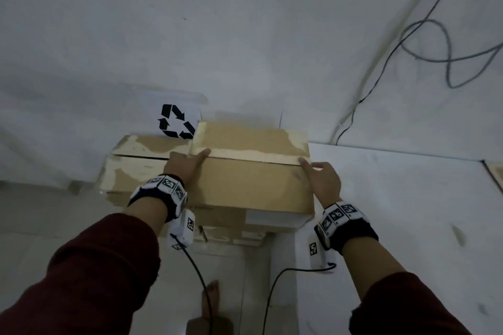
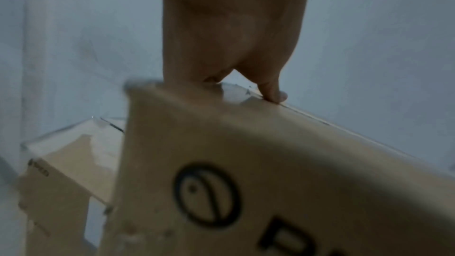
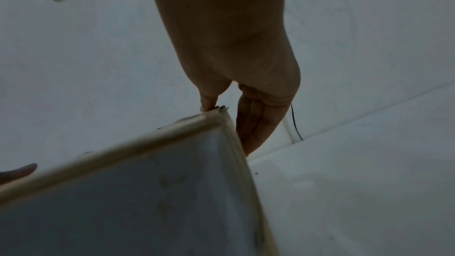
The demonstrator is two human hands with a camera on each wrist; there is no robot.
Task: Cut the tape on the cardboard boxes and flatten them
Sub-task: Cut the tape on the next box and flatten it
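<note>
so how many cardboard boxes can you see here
2 clearly. One box is held between the left hand and right hand; a second box sits to its left against the wall. Cardboard under the held box may be another.

The room is dim and grey around my hands, with no clear light source. Both wrist views are soft, the cardboard box (image 2: pixel 270 172) nearest my left wrist blurred (its printed marks smeared). The head view bends at its edges.
</note>
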